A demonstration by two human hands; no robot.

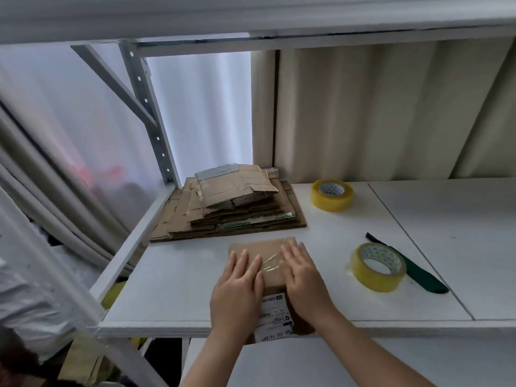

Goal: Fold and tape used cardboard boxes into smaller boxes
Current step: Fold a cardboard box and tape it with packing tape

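Box [275, 268] lies lengthwise away from the person, left hand [237, 286] and right hand [303, 280] pressing flat.

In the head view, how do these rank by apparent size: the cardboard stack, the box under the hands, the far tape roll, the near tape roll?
1. cardboard stack
2. box
3. near tape roll
4. far tape roll

The rolls may be equal; nearness enlarges one.

A green-handled knife [416, 268] lies on the white shelf [446, 233] at right; pale curtains [363, 113] hang far behind.
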